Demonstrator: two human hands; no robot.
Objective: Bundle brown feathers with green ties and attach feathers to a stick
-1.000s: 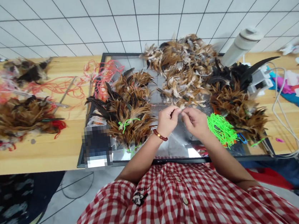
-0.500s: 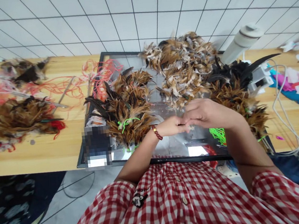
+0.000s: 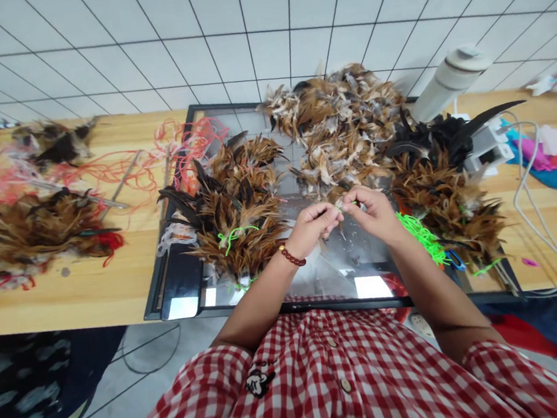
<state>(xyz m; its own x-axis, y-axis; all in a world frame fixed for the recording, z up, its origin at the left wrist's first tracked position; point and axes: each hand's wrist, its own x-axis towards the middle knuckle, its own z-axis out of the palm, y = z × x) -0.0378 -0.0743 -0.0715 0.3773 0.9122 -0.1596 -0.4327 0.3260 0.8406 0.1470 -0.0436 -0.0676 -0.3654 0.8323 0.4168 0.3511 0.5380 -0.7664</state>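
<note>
Over the dark glass panel [image 3: 315, 265], my left hand [image 3: 315, 225] and my right hand [image 3: 373, 213] meet in a fingertip pinch. A short bit of green string [image 3: 339, 208] shows between their fingertips; the fingers hide most of it. Just under them is a thin brownish wisp, perhaps a feather, too small to be sure of. By my right forearm lies a bundle of green strings [image 3: 421, 236]. A pile of loose brown and white feathers [image 3: 340, 135] spreads behind the hands. To their left sit brown feather bunches [image 3: 241, 206], one with a green tie.
More feather bunches [image 3: 451, 202] lie at the right, near a white bottle [image 3: 450, 82] and a white cable [image 3: 530, 207]. A phone [image 3: 181, 284] rests on the panel's left side. Pink strings [image 3: 195, 144] and another feather heap [image 3: 39, 226] cover the wooden table's left part.
My right hand has turned and lowered from arching over the left fingers to a pinch beside them. Green string now shows at the fingertips, and more of the green bundle is visible.
</note>
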